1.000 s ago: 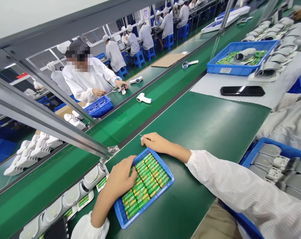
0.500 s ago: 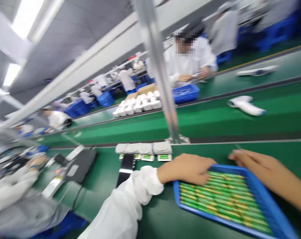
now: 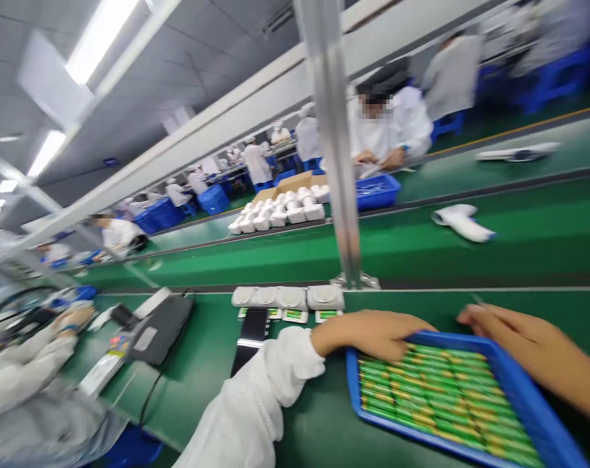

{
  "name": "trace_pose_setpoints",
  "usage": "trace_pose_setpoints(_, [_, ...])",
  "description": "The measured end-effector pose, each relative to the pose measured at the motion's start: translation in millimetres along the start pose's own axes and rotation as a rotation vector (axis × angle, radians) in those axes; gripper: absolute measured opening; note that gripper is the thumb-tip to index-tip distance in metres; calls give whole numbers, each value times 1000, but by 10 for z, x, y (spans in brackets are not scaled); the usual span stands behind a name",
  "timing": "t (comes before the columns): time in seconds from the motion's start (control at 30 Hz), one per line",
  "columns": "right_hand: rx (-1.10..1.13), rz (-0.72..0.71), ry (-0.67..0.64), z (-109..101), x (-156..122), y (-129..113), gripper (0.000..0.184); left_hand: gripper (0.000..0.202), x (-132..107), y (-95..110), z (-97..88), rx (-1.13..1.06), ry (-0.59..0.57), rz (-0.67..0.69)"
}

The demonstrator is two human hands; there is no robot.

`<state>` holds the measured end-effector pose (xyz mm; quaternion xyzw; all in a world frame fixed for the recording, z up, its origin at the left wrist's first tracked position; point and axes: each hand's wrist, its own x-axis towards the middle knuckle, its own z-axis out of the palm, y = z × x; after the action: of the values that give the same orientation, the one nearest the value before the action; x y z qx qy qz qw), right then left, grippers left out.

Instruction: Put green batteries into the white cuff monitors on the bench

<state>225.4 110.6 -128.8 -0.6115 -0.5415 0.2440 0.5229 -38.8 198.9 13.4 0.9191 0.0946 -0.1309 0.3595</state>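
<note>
A blue plastic tray (image 3: 529, 400) lies at the lower right, packed with rows of green-and-gold cylindrical batteries (image 3: 436, 396). My left hand (image 3: 373, 335) rests over the tray's near corner, its fingers lying on the batteries and holding nothing I can see. My right hand (image 3: 524, 344) sits at the far rim, its fingertips pinching a thin metal pin (image 3: 477, 299). The pin's tip points away from the tray, above the green belt.
A row of white devices (image 3: 290, 298) with green-labelled cards lies beyond my left sleeve, beside a black strip (image 3: 253, 331). A metal post (image 3: 336, 143) rises behind them. A co-worker's hand (image 3: 75, 317) works at the left, near a dark case (image 3: 161, 330).
The view has swung sharply since a second ago, carrying the tray from lower middle to lower right. Both hands remain at the tray.
</note>
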Motion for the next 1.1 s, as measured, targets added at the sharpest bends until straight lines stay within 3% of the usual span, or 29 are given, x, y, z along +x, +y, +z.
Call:
trace_pose_setpoints(0.03, [-76, 65, -13, -5, -7, -152, 45, 65, -5, -16, -31, -33, -4, 8])
trace_pose_setpoints(0.13, [-139, 86, -99, -8, 37, -542, 55, 70, -9, -79, -142, -71, -9, -16])
trace_pose_setpoints(0.23, [-159, 80, -84, -7, 100, -690, 54, 67, -15, -126, -228, -109, -19, -52])
trace_pose_setpoints(0.47, [-146, 38, -80, -16, 93, -616, 48, 58, -9, -84, -233, -222, 12, -166])
trace_pose_setpoints(0.63, [-136, 40, -63, -21, 138, -610, 42, 54, 31, -71, -231, -174, 48, -204])
trace_pose_setpoints(0.77, [-145, 64, -65, -52, 170, -681, 34, 78, 71, -47, -218, -179, 68, -180])
trace_pose_setpoints(0.87, [-133, 83, -60, -83, 234, -687, 32, 97, 136, -147, -212, -196, 79, -186])
trace_pose_setpoints(1.1, [-109, 112, -32, -105, 263, -686, 35, 90, 232, -461, -153, -253, 97, -234])
